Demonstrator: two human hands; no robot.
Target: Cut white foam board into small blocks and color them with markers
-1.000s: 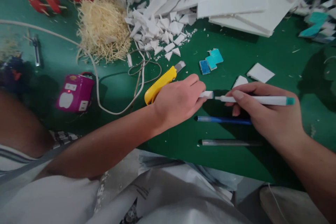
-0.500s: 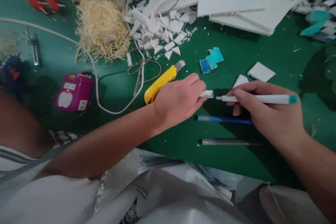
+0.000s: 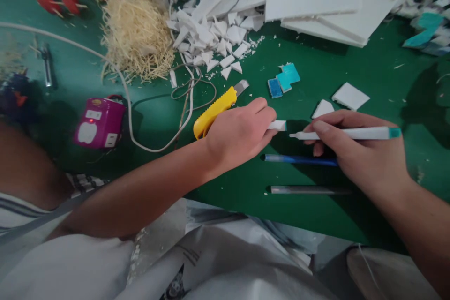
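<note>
My left hand (image 3: pixel 242 129) is closed, its fingers pinching a small white foam piece (image 3: pixel 277 125) whose right end is teal. Most of that piece is hidden by the fingers. My right hand (image 3: pixel 362 145) grips a white marker (image 3: pixel 369 133) with a teal back end. The marker lies nearly level, its bare tip pointing left, just short of the foam piece. A yellow utility knife (image 3: pixel 216 111) with its blade out lies behind my left hand. Below the hands rest a blue marker (image 3: pixel 298 160) and a dark-grey marker (image 3: pixel 309 190).
Teal and blue foam pieces (image 3: pixel 288 77) lie ahead, and white offcuts (image 3: pixel 349 96) to their right. Farther back are white scraps (image 3: pixel 211 40), foam sheets (image 3: pixel 316 4) and a straw-like pile (image 3: pixel 138 33). A white cable (image 3: pixel 128 122) loops near a magenta power adapter (image 3: pixel 99 123).
The marker tip has drawn slightly right, leaving a small gap to the foam piece. My left hand has hardly moved.
</note>
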